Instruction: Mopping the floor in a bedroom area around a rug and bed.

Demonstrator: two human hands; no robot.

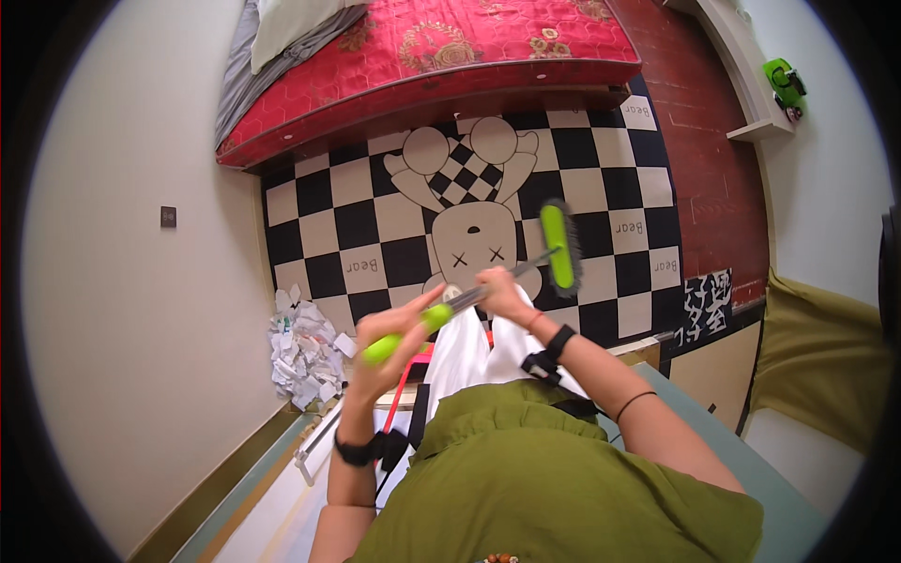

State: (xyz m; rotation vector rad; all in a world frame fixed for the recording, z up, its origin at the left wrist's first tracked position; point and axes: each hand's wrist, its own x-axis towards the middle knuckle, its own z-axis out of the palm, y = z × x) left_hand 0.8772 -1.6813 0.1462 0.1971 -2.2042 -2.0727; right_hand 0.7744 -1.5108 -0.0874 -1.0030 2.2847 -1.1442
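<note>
A broom (557,246) with a bright green head and dark bristles is held aslant across my front. Its head is up off to the right, over the checkered rug, though I cannot tell whether the bristles touch it. My left hand (387,342) grips the green end of the handle. Farther up, my right hand (504,291) is closed round the grey pole. To the left, by the wall, lies a heap of crumpled white paper scraps (305,349).
A black and cream checkered rug (601,150) with a bear figure covers the floor ahead. Beyond it stands a bed (450,47) with a red patterned cover. A low white shelf unit (751,129) is at the far right, an olive curtain (817,357) nearer. A wall (141,141) bounds the left.
</note>
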